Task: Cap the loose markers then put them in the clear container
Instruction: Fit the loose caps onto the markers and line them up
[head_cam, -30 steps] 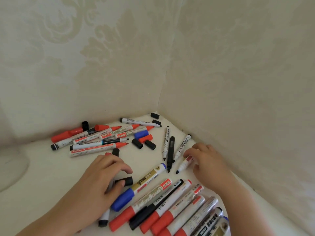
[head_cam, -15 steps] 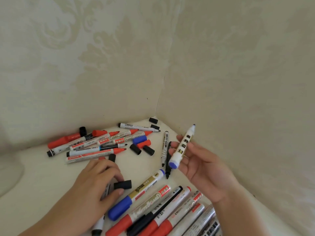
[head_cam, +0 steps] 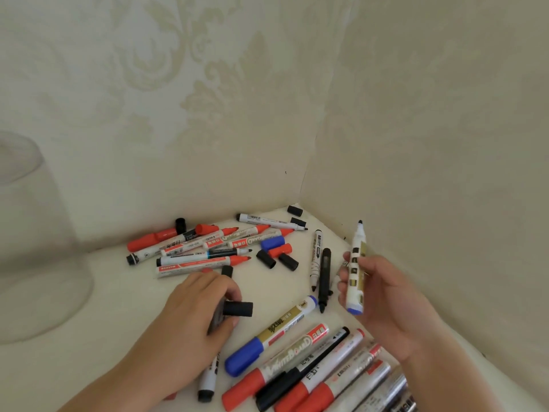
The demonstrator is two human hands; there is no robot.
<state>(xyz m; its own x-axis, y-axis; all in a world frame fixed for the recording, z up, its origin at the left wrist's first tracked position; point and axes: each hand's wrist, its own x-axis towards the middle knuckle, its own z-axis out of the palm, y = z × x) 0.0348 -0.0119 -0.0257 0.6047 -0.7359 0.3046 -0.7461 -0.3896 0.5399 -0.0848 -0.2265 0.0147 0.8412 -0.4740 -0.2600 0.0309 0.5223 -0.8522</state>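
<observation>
At three o'clock of the white corner surface (head_cam: pixel 124 295), the right hand (head_cam: pixel 383 298) holds an uncapped white marker (head_cam: pixel 356 272) clear of the surface, fingers and thumb curled round its barrel. Its long axis runs nearly upright, twelve to six, with the dark bare tip at twelve and the blue tail end at six. At about eight o'clock from that marker, near but apart from it, the left hand (head_cam: pixel 193 310) rests low over the surface, pinching a black cap (head_cam: pixel 237 308) between thumb and fingertips; the cap lies roughly along nine to three. A dark barrel seems to sit under the same palm, though I cannot tell whether the hand grips it. The relation that matters is this: the tip points up and away, while the cap sits lower and to the left, so I judge that one of them must turn before they can line up, either the marker tipped toward nine o'clock or the cap raised to meet the tip. Whether this black cap belongs to a blue-ended marker cannot be told; a loose blue cap (head_cam: pixel 272 242) lies at eleven o'clock of the left hand, among the scattered markers. The clear container (head_cam: pixel 32 233) stands at the far nine o'clock edge, well apart from both hands and nearer the left one.
</observation>
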